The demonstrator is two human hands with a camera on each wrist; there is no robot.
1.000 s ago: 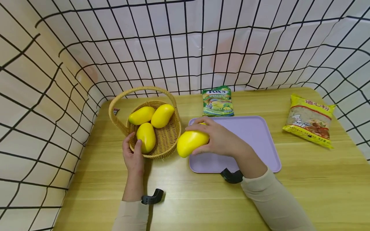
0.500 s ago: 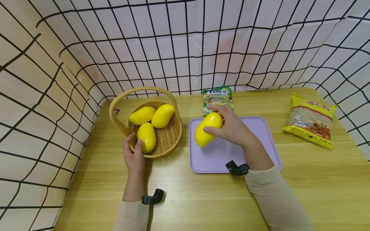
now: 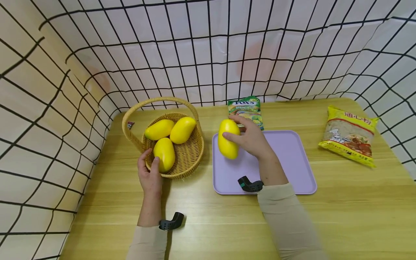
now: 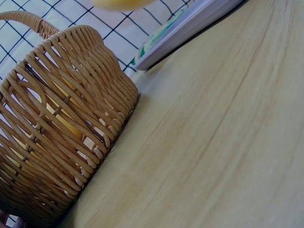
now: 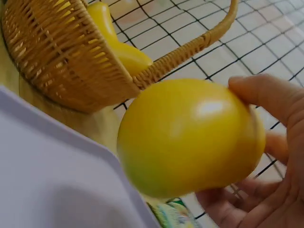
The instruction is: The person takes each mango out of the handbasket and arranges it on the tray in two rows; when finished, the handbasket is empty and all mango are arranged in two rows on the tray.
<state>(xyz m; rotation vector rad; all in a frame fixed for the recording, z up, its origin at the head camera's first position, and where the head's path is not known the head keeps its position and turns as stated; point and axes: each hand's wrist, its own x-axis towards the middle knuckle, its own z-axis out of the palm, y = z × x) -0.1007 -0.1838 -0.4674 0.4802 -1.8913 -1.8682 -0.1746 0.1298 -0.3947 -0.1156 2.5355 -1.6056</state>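
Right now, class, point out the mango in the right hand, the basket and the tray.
mango (image 3: 228, 143): head view, middle of its yellow skin.
basket (image 3: 190, 153): head view, woven side wall.
tray (image 3: 292, 162): head view, bare purple floor.

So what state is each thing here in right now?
Mango: held in the right hand, over the tray's corner.
Tray: flat on the table, nothing lying on it.
Basket: upright, three mangoes inside, left hand gripping its rim.
Candy bag: lying flat, looks sealed.
Yellow packet: lying flat, looks sealed.
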